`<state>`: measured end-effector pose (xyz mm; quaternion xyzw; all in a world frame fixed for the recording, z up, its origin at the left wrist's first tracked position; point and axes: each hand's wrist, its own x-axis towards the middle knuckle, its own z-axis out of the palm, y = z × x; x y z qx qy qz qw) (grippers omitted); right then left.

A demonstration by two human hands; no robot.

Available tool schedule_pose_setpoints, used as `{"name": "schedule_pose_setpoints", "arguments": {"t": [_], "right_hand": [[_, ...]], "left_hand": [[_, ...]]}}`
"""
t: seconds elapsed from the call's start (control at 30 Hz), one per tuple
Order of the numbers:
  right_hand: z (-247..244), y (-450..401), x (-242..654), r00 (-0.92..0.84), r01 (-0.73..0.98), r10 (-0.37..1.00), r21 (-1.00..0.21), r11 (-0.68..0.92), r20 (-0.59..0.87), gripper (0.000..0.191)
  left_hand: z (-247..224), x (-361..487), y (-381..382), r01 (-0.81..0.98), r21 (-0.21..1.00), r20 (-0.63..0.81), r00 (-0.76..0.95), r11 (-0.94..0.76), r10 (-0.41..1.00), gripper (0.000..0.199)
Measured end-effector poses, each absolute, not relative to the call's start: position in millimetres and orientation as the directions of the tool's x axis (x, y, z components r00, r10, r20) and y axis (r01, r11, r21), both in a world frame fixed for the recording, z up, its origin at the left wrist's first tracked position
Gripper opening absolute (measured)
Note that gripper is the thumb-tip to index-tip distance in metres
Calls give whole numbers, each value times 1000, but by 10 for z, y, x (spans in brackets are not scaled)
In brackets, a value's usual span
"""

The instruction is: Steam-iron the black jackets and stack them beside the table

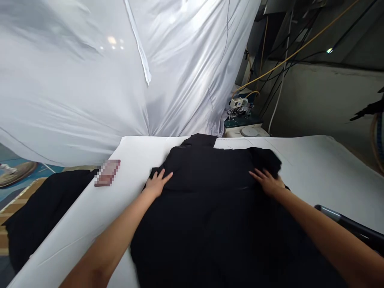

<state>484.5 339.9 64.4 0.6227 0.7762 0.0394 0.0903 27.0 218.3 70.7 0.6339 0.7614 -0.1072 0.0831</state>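
Observation:
A black garment (207,216) lies spread over the white table, its far end folded or bunched near the back edge. Flat on its upper left edge rests my left hand (156,184), fingers spread. My right hand (268,183) presses on the upper right part, fingers stretched out and the thumb side partly hidden against the cloth. Between the two hands a crease runs across the fabric. Whether the cloth is one layer or several I cannot tell.
The white table (318,168) reaches to both sides. A blurred reddish rectangular item (108,173) lies at its left edge. More black cloth (51,208) hangs at the left. A dark tube-like object (348,224) is at right. Behind stand a white sheet (180,72) and a sewing machine (240,106).

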Motion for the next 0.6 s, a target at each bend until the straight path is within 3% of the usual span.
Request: {"name": "schedule_pose_setpoints", "arguments": {"t": [0.07, 0.13, 0.23, 0.33, 0.5, 0.6], "right_hand": [[491, 3275, 4893, -44, 978, 966, 185, 94, -256, 66], [449, 3200, 4864, 56, 983, 969, 182, -12, -241, 61], [479, 3092, 4721, 6, 991, 972, 131, 26, -236, 53], [397, 2897, 4592, 33, 995, 962, 102, -6, -270, 57], [53, 2441, 4593, 61, 991, 998, 120, -59, -18, 60], [-37, 2182, 4661, 70, 990, 997, 118, -71, 11, 59]], "left_hand": [[597, 296, 2054, 985, 16, -365, -156, 173, 918, 79], [534, 279, 2011, 961, 119, -221, -220, 250, 950, 67], [509, 164, 2102, 777, 357, -15, -551, 519, 835, 40], [485, 46, 2274, 496, 559, -81, -765, 665, 639, 31], [322, 139, 2265, 455, 646, -80, -759, 614, 647, 40], [145, 280, 1962, 550, 681, 92, -720, 484, 688, 50]]}}
